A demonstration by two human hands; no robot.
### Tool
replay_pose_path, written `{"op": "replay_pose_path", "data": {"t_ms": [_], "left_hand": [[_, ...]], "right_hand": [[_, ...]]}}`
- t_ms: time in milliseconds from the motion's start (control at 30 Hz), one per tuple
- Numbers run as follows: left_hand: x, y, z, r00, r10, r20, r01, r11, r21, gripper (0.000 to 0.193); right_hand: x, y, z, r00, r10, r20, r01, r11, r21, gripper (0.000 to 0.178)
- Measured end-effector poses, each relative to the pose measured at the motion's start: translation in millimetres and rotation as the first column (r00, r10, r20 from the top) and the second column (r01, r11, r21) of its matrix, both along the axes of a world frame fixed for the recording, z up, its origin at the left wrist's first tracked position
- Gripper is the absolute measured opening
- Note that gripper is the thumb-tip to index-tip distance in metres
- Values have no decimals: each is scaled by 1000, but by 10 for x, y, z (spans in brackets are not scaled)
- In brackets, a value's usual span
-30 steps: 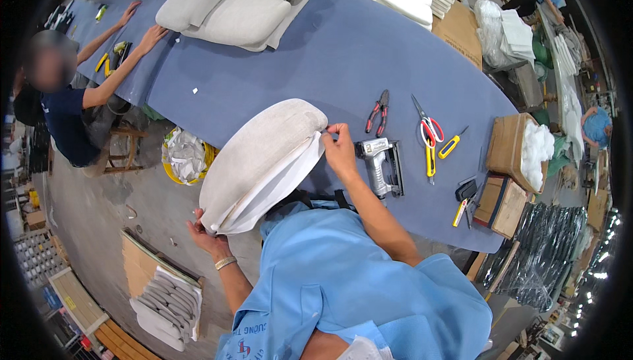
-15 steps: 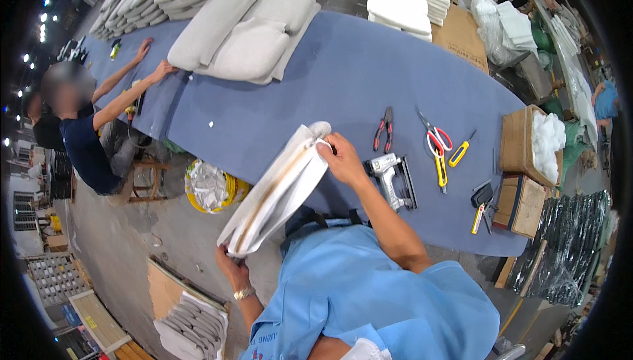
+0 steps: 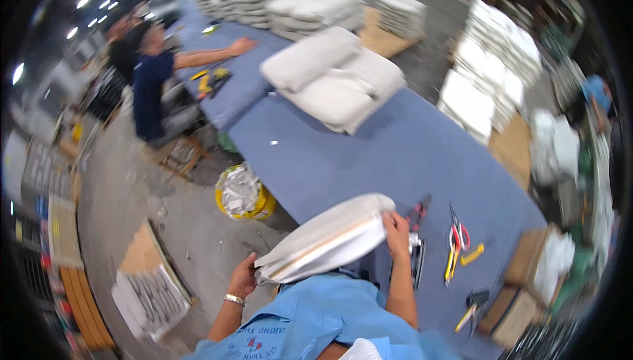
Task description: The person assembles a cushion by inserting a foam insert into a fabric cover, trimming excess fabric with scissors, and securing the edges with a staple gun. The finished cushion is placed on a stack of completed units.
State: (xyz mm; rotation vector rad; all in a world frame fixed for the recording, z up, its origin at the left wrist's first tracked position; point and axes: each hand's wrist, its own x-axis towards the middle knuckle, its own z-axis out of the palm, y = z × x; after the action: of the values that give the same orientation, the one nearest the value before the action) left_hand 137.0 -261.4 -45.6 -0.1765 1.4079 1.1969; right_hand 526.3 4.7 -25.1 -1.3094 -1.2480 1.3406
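A padded cushion (image 3: 326, 231) sits low in the middle of the frame, held between two bare hands just above the wearer's blue shirt (image 3: 300, 314). It is long and rounded, its upper outline arching softly from the lower left to a fuller, blunter end on the right, which lies higher in the frame. The cover is a pale, warm grey with a matte, cloth-like look. Along the side facing the wearer, a narrow tan strip (image 3: 323, 246) runs almost the whole length, and below it spreads a band of brighter white material (image 3: 343, 248). Towards the left end the shape narrows and the cover looks gathered. Fine detail, such as any stitching, is lost to blur.

The left hand (image 3: 243, 276) has its grip closed on the narrow left end; the right hand (image 3: 396, 233) grasps the cushion's right end, fingers at its edge. Part of the cushion overlaps the near edge of the blue bench (image 3: 316, 169) in this view; whether it touches the surface cannot be told. Right of the right hand lie dark-and-red pliers (image 3: 419, 211), blurred, and red-and-white-handled scissors (image 3: 464, 235).
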Motion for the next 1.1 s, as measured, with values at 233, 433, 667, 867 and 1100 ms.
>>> {"op": "replay_pose_path", "data": {"t_ms": [233, 433, 667, 867, 1100], "left_hand": [[251, -280, -997, 959, 152, -238, -162, 986, -26, 32], [331, 14, -801, 998, 42, 46, -43, 999, 12, 51], [238, 789, -388, 857, 114, -503, 46, 955, 294, 56], [40, 1578, -429, 621, 92, -778, 151, 960, 234, 55], [306, 109, -1422, 635, -505, -585, 454, 856, -247, 54]], "right_hand": [[289, -128, -607, 977, -156, -145, 136, 981, -140, 27], [453, 186, -419, 995, 19, -95, -36, 982, -184, 43], [176, 750, 101, 983, -2, -183, -7, 999, -45, 43], [284, 1034, -277, 989, -107, 99, 110, 994, -24, 45], [611, -242, -459, 967, 216, 138, -192, 967, -167, 29]]}}
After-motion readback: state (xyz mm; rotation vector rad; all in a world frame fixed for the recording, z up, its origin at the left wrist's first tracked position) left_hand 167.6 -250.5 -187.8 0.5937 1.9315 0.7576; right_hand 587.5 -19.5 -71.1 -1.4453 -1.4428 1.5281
